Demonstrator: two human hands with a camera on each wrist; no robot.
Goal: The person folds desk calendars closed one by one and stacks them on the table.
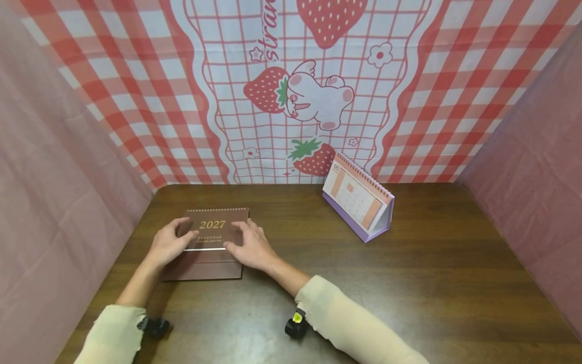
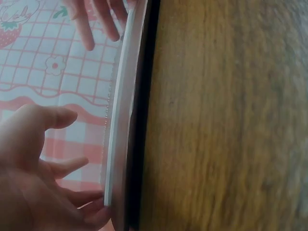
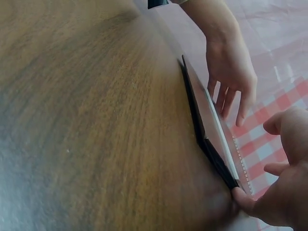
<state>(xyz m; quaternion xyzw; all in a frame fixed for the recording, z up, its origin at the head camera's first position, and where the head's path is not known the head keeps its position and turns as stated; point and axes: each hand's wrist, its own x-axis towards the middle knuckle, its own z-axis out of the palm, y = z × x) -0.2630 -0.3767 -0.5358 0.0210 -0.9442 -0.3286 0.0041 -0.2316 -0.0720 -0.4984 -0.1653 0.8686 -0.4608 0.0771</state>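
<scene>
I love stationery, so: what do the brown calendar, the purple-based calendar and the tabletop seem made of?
Brown calendar: probably paper pages and matte card, judging by its pale page edge and stiff base.
Purple-based calendar: likely matte paper and card, given its pages and stiff stand.
Tabletop: wood or wood-look laminate, from its brown grain and soft sheen.

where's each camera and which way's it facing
Head: head-worn, facing forward and down; brown calendar, pastel calendar, left hand, right hand, sleeves show.
Left wrist: worn there, facing the brown calendar's edge; left hand near, right hand beyond.
Right wrist: worn there, facing that calendar's edge; right hand near, left hand beyond.
Wrist views share that calendar, both hands.
</scene>
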